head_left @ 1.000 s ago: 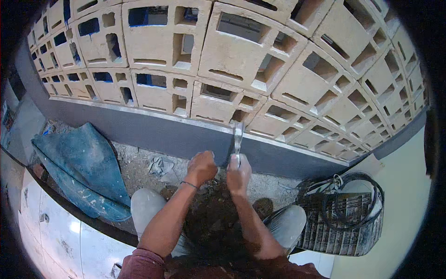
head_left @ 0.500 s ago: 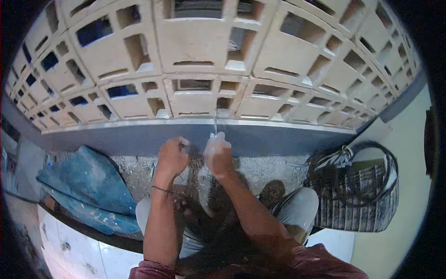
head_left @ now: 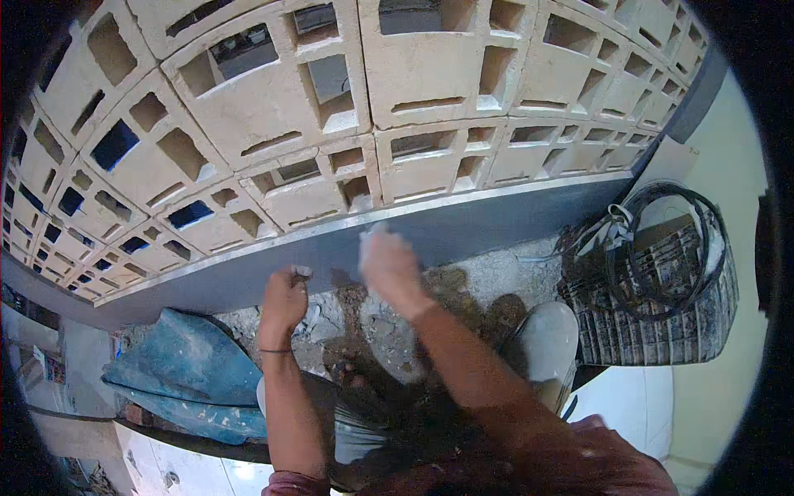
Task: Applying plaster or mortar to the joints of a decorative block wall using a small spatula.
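My right hand (head_left: pixel 390 266), smeared by motion, is closed in front of the grey wall band (head_left: pixel 471 221), just under its pale ledge (head_left: pixel 331 226). Something whitish shows at its fingertips, too blurred to name. To the left and a little lower is my left hand (head_left: pixel 285 299), its fingers curled together. A small pale bit shows by its thumb; whether that is a held thing or a fingertip I cannot make out. Above the ledge rises a wall of cream breeze blocks (head_left: pixel 426 74) with square and slotted openings.
A crumpled teal sheet (head_left: pixel 186 364) lies at left on the floor. At right a black cable coil (head_left: pixel 657 314) rests on a dirty ribbed thing (head_left: pixel 691 331). Rough rubble ground (head_left: pixel 513 269) runs along the wall's foot. White panels (head_left: pixel 190 459) lie at lower left.
The view has turned, so the wall now slants. My right hand has become blurred, and the thin pale streak above it is gone from sight. My left hand sits lower, farther from the ledge.
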`<state>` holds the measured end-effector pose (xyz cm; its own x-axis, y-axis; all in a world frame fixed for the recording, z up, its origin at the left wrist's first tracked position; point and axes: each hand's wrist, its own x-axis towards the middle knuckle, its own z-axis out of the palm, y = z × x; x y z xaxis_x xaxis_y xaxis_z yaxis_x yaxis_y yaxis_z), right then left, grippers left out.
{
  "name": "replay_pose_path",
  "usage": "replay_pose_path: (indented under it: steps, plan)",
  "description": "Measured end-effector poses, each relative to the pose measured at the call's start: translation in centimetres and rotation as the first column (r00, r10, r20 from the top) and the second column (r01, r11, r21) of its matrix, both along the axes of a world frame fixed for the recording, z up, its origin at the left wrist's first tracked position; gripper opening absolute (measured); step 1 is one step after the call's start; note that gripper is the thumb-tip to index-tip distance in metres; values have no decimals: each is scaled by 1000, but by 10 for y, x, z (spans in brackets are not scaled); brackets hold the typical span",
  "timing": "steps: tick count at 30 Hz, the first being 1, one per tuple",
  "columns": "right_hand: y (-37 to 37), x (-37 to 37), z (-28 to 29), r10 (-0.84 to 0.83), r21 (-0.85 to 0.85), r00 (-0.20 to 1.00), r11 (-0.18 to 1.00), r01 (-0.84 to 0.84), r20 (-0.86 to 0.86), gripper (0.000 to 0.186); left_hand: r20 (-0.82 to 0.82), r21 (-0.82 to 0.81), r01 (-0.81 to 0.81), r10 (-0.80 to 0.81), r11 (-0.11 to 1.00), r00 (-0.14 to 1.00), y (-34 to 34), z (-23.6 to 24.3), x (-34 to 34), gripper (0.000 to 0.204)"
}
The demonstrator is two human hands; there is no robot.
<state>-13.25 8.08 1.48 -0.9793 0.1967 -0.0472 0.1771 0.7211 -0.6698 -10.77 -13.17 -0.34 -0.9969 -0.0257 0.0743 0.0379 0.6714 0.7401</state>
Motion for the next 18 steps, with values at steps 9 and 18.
replay_pose_path:
  steps: [9, 18]
  plan:
    - [-30, 9, 8, 18, -137, 959, 989, -58, -282, 29, 70, -88, 21, -15, 996, 997, -10, 5, 3, 22]
    - [-35, -19, -5, -46, 11, 975, 999, 50, -217, 28, 26, 22, 92, -92, 996, 995, -14, -8, -7, 21]
